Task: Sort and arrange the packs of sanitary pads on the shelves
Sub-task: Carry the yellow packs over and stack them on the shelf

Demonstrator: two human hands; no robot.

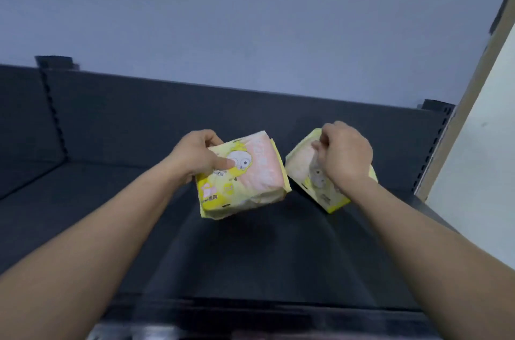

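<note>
Both my hands reach over a dark grey top shelf (111, 200), each gripping a pack of sanitary pads. My left hand (198, 155) holds the left edge of a yellow and pink pack (250, 178) printed with a cartoon face, tilted above the shelf board. My right hand (344, 154) grips the top of a second, similar yellow and pink pack (302, 164) near the shelf's right end; its lower corner looks close to the board, and whether it touches I cannot tell. The two packs sit side by side, slightly apart.
The shelf has a dark back panel (167, 116) with slotted uprights at left (53, 105) and right (434, 144). A pale blue wall (250, 19) rises behind. A white panel with a tan edge (473, 130) stands on the right. The shelf's front lip (250, 314) is nearest me.
</note>
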